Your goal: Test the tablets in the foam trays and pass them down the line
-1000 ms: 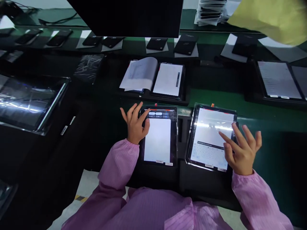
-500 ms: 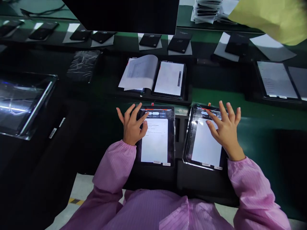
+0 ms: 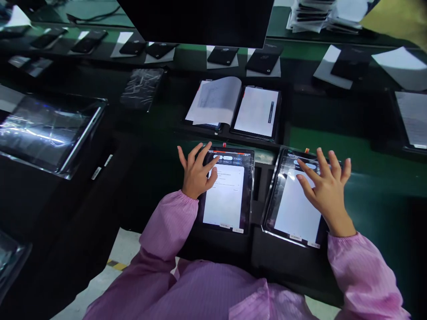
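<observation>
Two lit tablets lie side by side in front of me. Over the upper left of the left tablet [image 3: 223, 200] is my left hand [image 3: 198, 173], fingers spread, its index fingertip at the button row near the top of the screen. My right hand [image 3: 328, 189] is spread over the right tablet [image 3: 296, 204], with the index fingertip at the top of that screen. Whether either fingertip presses the glass I cannot tell. Clear film edges show around the right tablet. Neither hand holds anything.
Behind stand another lit tablet [image 3: 256, 111] and a curled paper sheet [image 3: 220, 100] over a second one. A dark monitor [image 3: 200, 20] overhangs the back. Several dark devices on papers line the far shelf. A film-covered panel [image 3: 50, 129] lies at left.
My view has swung left, so everything sits further right in the picture. Both hands stay spread over the same tablets, with the right index finger still near the top of its screen.
</observation>
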`<move>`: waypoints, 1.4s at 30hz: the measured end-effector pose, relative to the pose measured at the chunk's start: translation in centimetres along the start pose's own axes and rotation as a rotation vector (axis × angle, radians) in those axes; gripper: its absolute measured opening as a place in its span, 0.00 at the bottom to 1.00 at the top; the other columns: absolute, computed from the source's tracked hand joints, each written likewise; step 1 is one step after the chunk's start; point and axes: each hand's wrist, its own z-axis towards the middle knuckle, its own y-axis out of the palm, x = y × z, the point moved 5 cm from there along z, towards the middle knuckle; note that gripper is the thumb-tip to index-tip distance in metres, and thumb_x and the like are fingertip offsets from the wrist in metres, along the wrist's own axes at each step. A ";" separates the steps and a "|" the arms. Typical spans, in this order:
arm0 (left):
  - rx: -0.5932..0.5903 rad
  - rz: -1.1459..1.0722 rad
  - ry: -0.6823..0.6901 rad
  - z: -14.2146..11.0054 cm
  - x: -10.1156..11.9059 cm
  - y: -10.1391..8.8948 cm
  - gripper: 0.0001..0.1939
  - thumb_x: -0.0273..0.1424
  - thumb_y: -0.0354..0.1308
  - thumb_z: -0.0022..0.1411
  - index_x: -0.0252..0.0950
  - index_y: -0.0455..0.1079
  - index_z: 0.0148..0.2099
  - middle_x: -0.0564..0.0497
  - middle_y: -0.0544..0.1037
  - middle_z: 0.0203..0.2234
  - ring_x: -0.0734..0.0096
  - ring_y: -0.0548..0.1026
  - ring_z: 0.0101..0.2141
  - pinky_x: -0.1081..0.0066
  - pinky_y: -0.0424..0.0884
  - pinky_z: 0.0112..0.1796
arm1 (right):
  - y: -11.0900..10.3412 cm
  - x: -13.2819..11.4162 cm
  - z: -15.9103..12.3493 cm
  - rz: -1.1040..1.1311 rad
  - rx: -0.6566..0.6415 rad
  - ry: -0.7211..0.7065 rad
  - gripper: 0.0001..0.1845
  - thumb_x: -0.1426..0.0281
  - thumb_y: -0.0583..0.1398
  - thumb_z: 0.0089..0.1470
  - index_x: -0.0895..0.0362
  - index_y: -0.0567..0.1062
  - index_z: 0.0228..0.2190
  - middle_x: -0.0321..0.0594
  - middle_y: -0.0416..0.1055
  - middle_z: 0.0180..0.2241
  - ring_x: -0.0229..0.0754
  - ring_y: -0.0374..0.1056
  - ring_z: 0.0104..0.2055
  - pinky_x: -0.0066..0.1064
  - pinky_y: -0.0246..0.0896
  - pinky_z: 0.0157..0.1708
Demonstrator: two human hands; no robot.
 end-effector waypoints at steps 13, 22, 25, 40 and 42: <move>-0.260 -0.072 -0.087 -0.8 0.0 -0.4 0.28 0.46 0.54 0.65 0.38 0.67 0.62 0.37 0.55 0.69 0.42 0.52 0.68 0.32 0.31 0.63 | -0.5 -3.8 7.3 0.366 -0.135 -0.003 0.18 0.58 0.55 0.62 0.55 0.80 0.43 0.50 0.69 0.57 0.57 0.61 0.63 0.55 0.50 0.64; -0.696 -0.274 -0.446 -14.8 1.3 -3.2 0.75 0.56 0.71 0.42 0.52 0.14 0.71 0.34 0.28 0.71 0.27 0.44 0.68 0.34 0.60 0.59 | 8.6 -14.4 16.8 1.020 -0.916 0.055 0.16 0.56 0.62 0.52 0.57 0.76 0.31 0.40 0.75 0.35 0.41 0.70 0.38 0.38 0.65 0.44; -0.691 -0.338 -0.533 -16.0 1.1 -2.5 0.67 0.43 0.71 0.51 0.61 0.17 0.70 0.42 0.28 0.72 0.35 0.47 0.68 0.40 0.63 0.60 | 9.4 -14.6 16.7 1.082 -0.928 0.087 0.20 0.52 0.63 0.49 0.56 0.73 0.29 0.38 0.73 0.32 0.38 0.68 0.36 0.36 0.64 0.42; -0.637 -0.458 -0.563 -15.6 0.9 -2.6 0.61 0.34 0.69 0.55 0.63 0.24 0.71 0.47 0.29 0.73 0.40 0.45 0.69 0.43 0.61 0.62 | 9.9 -14.1 15.9 1.150 -0.889 0.174 0.21 0.51 0.66 0.45 0.56 0.72 0.27 0.34 0.69 0.28 0.35 0.63 0.32 0.33 0.60 0.38; -0.621 -0.443 -0.540 -15.6 0.9 -2.5 0.63 0.34 0.70 0.54 0.63 0.23 0.71 0.46 0.30 0.73 0.40 0.45 0.69 0.43 0.62 0.62 | 9.7 -14.0 15.8 1.158 -0.894 0.193 0.18 0.54 0.66 0.46 0.56 0.73 0.28 0.35 0.71 0.30 0.36 0.66 0.34 0.33 0.62 0.39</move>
